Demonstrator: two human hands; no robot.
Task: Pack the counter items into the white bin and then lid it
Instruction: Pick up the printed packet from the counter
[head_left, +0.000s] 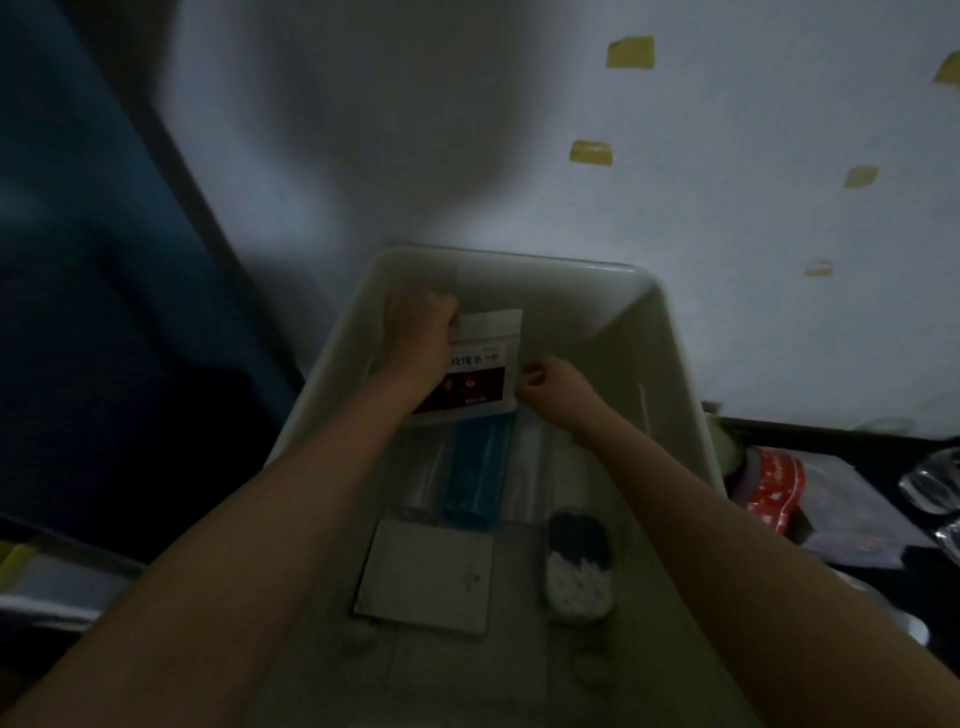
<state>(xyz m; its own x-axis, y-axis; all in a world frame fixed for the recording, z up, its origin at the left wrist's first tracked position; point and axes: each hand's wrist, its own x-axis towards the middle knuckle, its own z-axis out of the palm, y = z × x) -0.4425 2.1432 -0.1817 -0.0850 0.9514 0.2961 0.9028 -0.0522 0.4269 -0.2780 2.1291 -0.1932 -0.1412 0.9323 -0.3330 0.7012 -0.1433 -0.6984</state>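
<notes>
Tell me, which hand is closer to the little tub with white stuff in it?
Right. The right hand is up the bin on the tub's side; the left hand is farther, across the pouch both hold.

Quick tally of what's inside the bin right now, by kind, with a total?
Pouch with white and dark red label, held by both hands: 1
Blue pack: 1
Clear wrapped packs, too dim to be sure: 2
Flat white box: 1
Clear tub of white bits: 1
Total: 6

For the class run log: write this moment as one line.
left hand: holds tea pouch | right hand: pinches pouch edge | white bin: unlidded
</notes>
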